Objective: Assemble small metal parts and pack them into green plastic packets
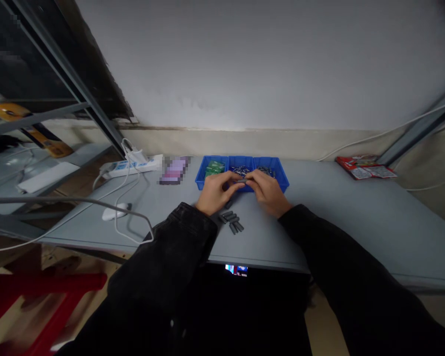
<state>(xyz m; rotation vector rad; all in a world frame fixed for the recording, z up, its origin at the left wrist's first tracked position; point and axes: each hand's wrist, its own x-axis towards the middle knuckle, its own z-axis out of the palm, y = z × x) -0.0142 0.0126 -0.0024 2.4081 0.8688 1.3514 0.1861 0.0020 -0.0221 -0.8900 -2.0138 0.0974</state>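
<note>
Steadiness helps, as left hand (215, 194) and right hand (267, 193) pinch a small grey piece (242, 181) between their fingertips, best held level near the blue bins (199, 184).

Can pass freely right of the right hand (267, 192) over bare tabletop (337, 207), up to the red packet (365, 169) well off. Blocked just past the hands by blue bins (282, 179), and on the near side of the left hand (214, 193) by loose grey cylinders (239, 226). Gets cramped further left of it: blurred purple item (175, 171), white power strip (124, 169), looping cable (52, 200).
</note>
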